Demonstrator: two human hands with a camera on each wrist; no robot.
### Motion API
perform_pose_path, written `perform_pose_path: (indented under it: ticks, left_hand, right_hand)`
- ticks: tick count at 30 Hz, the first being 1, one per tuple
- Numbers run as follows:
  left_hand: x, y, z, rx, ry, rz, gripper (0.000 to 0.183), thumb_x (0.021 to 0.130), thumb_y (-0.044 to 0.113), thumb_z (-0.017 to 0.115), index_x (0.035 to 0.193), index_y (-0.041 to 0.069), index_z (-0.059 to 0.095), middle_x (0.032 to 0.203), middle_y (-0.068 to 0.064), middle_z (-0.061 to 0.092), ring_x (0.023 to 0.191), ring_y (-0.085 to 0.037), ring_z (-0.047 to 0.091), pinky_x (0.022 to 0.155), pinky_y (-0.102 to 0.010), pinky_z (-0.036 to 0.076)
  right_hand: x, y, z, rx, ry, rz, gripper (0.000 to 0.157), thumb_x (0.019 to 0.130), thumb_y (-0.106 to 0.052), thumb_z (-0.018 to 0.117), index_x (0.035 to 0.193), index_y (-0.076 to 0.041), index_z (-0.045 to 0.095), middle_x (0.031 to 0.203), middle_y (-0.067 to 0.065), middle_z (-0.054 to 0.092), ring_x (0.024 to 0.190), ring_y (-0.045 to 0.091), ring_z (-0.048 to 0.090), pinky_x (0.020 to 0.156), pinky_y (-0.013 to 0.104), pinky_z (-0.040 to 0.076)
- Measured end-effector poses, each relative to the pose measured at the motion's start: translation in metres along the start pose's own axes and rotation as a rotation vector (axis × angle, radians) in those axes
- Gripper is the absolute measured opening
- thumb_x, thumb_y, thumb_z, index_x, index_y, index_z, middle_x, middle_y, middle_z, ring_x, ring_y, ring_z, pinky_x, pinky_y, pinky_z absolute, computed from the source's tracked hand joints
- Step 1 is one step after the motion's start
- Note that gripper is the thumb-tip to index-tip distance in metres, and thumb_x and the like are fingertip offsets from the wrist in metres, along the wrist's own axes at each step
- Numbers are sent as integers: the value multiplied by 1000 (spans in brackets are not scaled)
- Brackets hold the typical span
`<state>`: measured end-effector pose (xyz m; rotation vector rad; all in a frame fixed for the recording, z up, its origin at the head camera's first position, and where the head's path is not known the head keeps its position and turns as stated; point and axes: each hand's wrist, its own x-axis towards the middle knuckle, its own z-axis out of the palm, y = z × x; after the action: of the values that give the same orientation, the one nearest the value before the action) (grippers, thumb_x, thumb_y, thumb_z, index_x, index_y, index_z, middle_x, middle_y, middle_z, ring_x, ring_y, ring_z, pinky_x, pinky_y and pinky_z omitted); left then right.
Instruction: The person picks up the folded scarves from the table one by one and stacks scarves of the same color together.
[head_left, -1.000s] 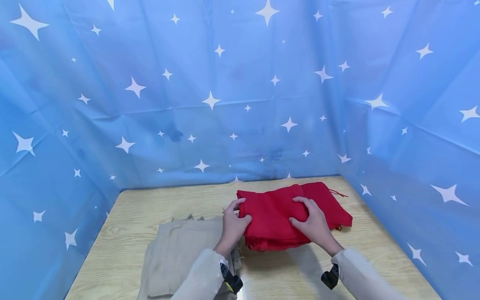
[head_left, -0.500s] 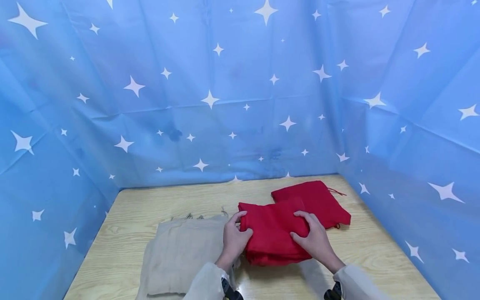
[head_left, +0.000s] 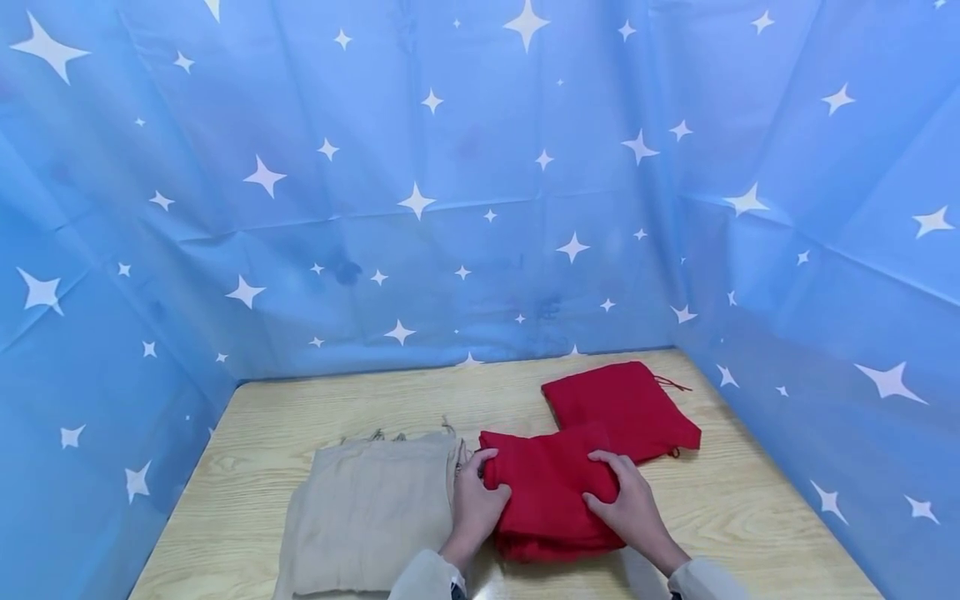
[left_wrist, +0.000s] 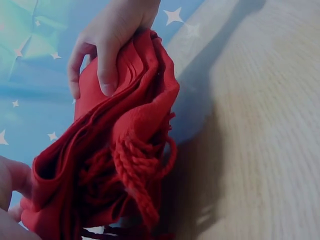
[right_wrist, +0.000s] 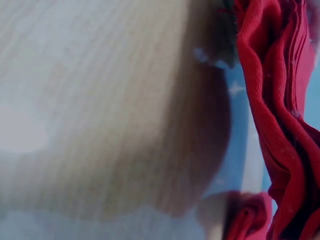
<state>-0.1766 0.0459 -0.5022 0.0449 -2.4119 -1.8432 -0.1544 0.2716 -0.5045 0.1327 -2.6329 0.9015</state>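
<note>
A folded red scarf hangs low over the table, its stacked layers and twisted tassels showing in the left wrist view. My left hand grips its left edge, thumb on the near face. At the opposite side my right hand holds it with thumb and curled fingers. Seen from the left wrist, the right hand is on the far end of the bundle. Its wavy folds run down the right side of the right wrist view. Behind it, a second folded red cloth with thin cords lies flat.
To the left, a folded beige fringed cloth lies flat, close beside the left hand. The wooden table ends at a blue curtain with white stars at the back and both sides.
Both hands have drawn the folded red scarf down and toward the body, away from the second red cloth, which now shows more. The beige cloth stays in place.
</note>
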Motion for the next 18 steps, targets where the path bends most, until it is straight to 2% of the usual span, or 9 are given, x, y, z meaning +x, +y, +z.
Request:
perform_pose_path:
  ticks: [5, 8, 14, 18]
  left_hand:
    - [-4, -3, 4, 65, 36, 13, 48, 63, -9, 63, 109, 4, 65, 109, -11, 65, 100, -23, 56, 83, -37, 48]
    - [-6, -6, 6, 108, 32, 6, 47, 62, -10, 62, 107, 3, 65, 107, -11, 65, 100, -24, 57, 85, -39, 48]
    - [-9, -7, 8, 193, -10, -59, 48, 61, -10, 62, 108, 2, 63, 105, -13, 61, 100, -26, 55, 87, -43, 48]
    - [-10, -8, 9, 223, -11, -85, 50, 61, -9, 62, 109, 2, 62, 104, -16, 57, 97, -27, 54, 86, -42, 47]
  right_hand:
    - [-7, 2, 5, -1, 3, 4, 56, 61, -3, 84, 112, -11, 62, 96, 1, 58, 88, 17, 57, 73, 34, 50]
    - [-11, 4, 9, -5, 10, -2, 56, 60, -2, 84, 112, -11, 63, 96, 1, 58, 87, 17, 57, 74, 35, 50]
    - [-16, 9, 16, -20, -25, 27, 55, 62, -4, 84, 112, -10, 62, 100, 6, 59, 92, 22, 59, 77, 40, 50]
    - [-17, 11, 17, -21, -53, 60, 54, 64, -6, 84, 112, -9, 61, 104, 10, 59, 95, 24, 58, 79, 43, 49]
